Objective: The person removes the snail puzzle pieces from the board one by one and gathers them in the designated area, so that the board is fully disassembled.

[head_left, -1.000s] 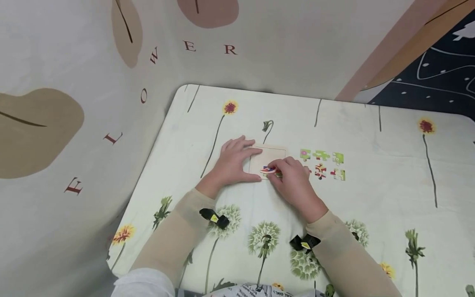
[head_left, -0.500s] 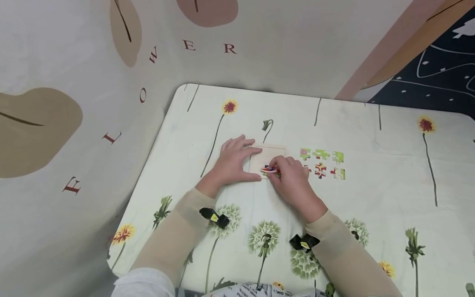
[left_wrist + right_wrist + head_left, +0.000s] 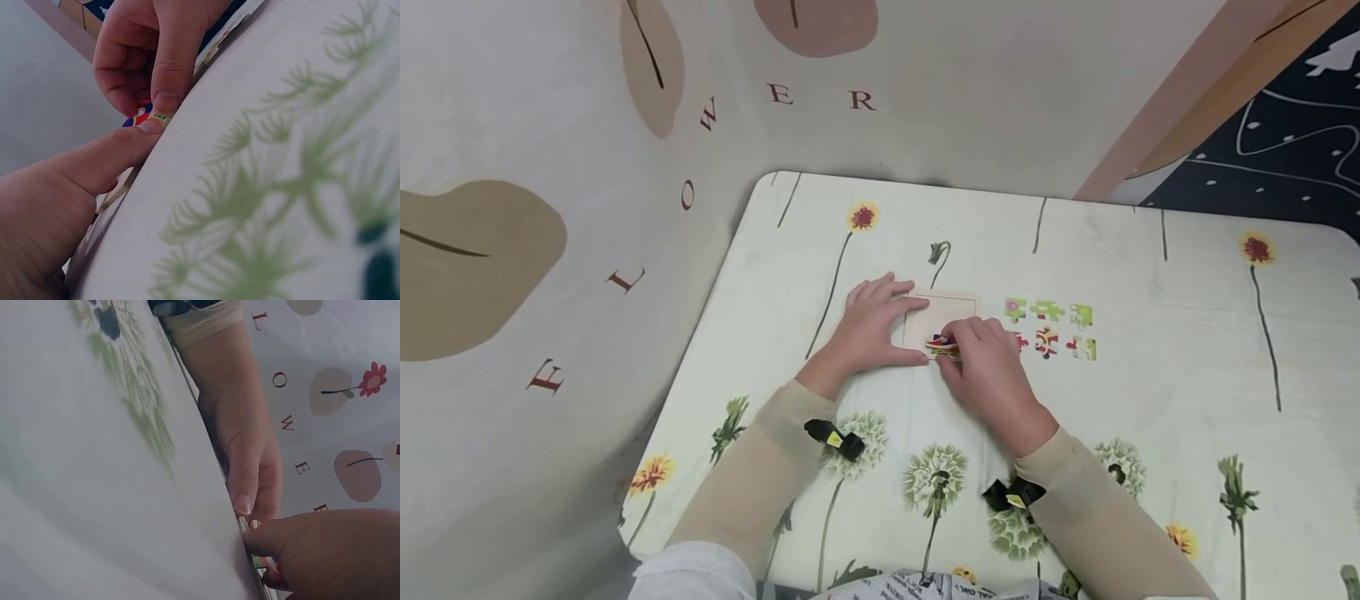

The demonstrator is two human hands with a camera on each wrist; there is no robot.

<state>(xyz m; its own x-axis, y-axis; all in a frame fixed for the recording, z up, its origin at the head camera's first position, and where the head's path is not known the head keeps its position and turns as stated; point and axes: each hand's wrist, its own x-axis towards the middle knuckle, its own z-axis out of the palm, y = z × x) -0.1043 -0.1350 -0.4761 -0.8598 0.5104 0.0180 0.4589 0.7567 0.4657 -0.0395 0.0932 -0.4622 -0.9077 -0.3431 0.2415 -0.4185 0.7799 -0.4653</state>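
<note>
A flat square wooden board lies on the table between the hands. My left hand rests at its left side, thumb along the near edge and fingers spread towards the far edge. My right hand pinches a red, blue and white puzzle piece low over the board's near part. Some green shows under this piece at the near edge. In the left wrist view the left thumb lies close by the right fingertips. The right hand hides part of the board.
Several loose puzzle pieces lie in two rows right of the board: green ones at the back, red and white ones in front. The table's flowered cloth reaches a printed wall covering behind.
The right hand has shifted slightly down and towards the near edge, and the pinched piece looks turned a little. My left hand stays in place. The loose pieces have not moved.
</note>
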